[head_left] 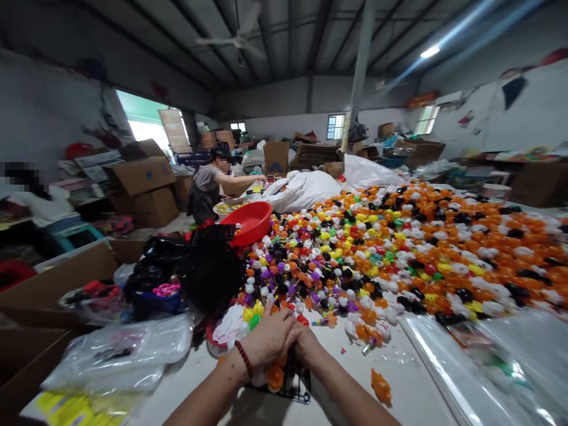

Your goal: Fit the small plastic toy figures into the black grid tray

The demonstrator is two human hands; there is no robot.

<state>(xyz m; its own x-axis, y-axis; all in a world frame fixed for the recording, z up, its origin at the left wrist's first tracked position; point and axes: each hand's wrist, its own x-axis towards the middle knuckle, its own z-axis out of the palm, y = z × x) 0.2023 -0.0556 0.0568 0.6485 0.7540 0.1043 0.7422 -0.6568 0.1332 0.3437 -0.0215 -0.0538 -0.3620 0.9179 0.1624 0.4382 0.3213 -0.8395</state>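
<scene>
My left hand [271, 332], with a dark red bead bracelet [244, 358] at the wrist, is closed and overlaps my right hand [303, 338]. The right hand is closed too, its fingertips tucked behind the left. Whatever they hold is hidden. Below them a black plastic grid tray [300, 381] lies on the white table, with a round orange toy piece [274, 376] at it. Just left of my hands are a green piece [254, 321] and a red basket [213, 343] holding white pieces [231, 324].
A large heap of small coloured plastic toys [355, 248] covers the table's far side. A red basin [252, 223] stands behind black bags [208, 272]. Clear plastic bags [128, 343] lie left, more plastic film [444, 361] right. A co-worker [206, 188] works farther back.
</scene>
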